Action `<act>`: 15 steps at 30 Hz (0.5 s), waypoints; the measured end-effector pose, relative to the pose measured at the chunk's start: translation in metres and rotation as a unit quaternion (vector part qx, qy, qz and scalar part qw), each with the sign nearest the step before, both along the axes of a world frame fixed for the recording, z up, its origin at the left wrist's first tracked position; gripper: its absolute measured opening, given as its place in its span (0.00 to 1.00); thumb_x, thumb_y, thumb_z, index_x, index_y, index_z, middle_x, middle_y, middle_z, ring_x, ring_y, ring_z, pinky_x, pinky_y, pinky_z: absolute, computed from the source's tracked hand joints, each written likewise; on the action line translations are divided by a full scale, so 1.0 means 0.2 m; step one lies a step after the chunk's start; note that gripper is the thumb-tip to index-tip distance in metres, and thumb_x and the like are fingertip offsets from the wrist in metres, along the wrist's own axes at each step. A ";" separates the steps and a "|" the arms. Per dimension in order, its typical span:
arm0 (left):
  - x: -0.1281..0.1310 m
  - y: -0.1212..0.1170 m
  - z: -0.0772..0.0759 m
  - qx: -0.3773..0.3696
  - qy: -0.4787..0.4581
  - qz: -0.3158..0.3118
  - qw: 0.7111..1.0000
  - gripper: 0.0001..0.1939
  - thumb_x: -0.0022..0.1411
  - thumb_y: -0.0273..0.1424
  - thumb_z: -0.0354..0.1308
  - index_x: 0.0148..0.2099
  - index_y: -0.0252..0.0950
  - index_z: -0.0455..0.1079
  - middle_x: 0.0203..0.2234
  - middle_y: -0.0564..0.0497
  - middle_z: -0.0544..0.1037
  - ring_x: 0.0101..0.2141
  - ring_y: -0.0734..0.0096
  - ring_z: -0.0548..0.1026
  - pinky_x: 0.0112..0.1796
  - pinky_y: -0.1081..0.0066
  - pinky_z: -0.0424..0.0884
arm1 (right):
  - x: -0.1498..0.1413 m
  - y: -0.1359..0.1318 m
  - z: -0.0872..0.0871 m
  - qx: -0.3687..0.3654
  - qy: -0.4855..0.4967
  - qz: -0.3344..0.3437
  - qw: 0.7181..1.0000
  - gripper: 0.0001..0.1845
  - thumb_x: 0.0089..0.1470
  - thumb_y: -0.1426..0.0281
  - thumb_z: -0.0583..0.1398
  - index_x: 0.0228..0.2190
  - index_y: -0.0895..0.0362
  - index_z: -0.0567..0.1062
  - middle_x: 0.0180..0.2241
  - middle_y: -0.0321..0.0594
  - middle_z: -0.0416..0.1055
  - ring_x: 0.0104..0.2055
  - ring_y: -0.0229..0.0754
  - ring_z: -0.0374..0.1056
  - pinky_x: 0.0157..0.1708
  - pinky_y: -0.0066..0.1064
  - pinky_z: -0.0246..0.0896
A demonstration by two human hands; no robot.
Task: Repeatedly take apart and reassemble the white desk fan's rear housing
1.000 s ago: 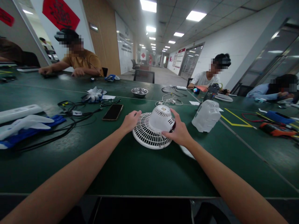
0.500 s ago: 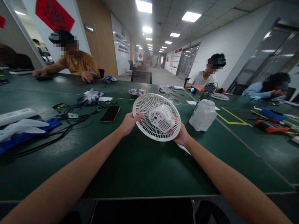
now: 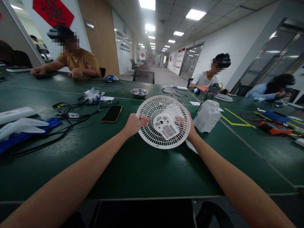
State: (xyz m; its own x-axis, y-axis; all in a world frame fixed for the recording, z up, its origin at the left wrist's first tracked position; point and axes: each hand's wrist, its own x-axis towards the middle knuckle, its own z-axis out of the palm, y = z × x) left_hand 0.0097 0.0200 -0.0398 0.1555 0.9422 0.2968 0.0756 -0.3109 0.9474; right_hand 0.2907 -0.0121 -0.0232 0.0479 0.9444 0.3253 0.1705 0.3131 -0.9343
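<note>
Between both hands a white round fan grille (image 3: 163, 139) is held up off the table, its open inner side tilted toward me. A slotted hub plate with a small hole sits at its middle. My left hand (image 3: 136, 124) grips the left rim, thumb on the inside. At the right, my right hand (image 3: 190, 126) is closed around the back, its fingers partly seen through the bars and partly hidden. Under the right wrist lies a flat white piece (image 3: 191, 147), mostly covered. A translucent white plastic housing (image 3: 207, 116) stands just right of my right hand.
Left of the grille lie a phone (image 3: 111, 114), black cables (image 3: 68, 126) and gloves (image 3: 23, 126). A metal bowl (image 3: 139, 92) is behind it. At right are a multimeter (image 3: 274, 128) and yellow tape marks (image 3: 237, 123). Several people sit across the green table (image 3: 147, 177).
The grille was face down on the table with its motor cover up. It has been lifted and flipped so its inner side faces me, and both hands now hold its edges.
</note>
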 end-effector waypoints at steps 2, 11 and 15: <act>0.00 0.00 0.01 -0.010 0.010 -0.003 1.000 0.08 0.54 0.36 0.69 0.33 0.35 0.78 0.27 0.47 0.81 0.29 0.60 0.80 0.33 0.57 0.80 | 0.04 0.00 0.02 0.044 -0.057 -0.067 0.995 0.48 0.49 0.54 0.65 0.66 0.47 0.54 0.38 0.38 0.75 0.42 0.50 0.72 0.49 0.50 0.68; -0.02 0.02 -0.01 -0.082 -0.023 0.029 0.996 0.08 0.53 0.32 0.70 0.31 0.32 0.77 0.28 0.44 0.81 0.27 0.62 0.80 0.35 0.56 0.80 | 0.20 0.05 0.02 0.055 -0.308 -0.287 0.905 0.41 0.49 0.57 0.64 0.62 0.54 0.62 0.41 0.46 0.71 0.41 0.53 0.68 0.50 0.53 0.63; -0.07 0.07 -0.02 -0.085 -0.012 0.045 0.995 0.10 0.52 0.32 0.71 0.34 0.32 0.78 0.29 0.43 0.82 0.29 0.60 0.80 0.36 0.55 0.80 | 0.23 0.08 -0.03 -0.022 -0.399 -0.295 0.868 0.43 0.47 0.59 0.65 0.63 0.53 0.60 0.44 0.49 0.69 0.43 0.55 0.68 0.47 0.50 0.63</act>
State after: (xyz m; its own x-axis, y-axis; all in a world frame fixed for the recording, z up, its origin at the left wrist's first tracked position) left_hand -0.0049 0.0337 -0.0448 0.0627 0.9888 0.1352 0.0724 -0.1396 0.9876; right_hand 0.3363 0.0030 -0.0296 0.3033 0.8444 0.4416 0.8871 -0.0810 -0.4544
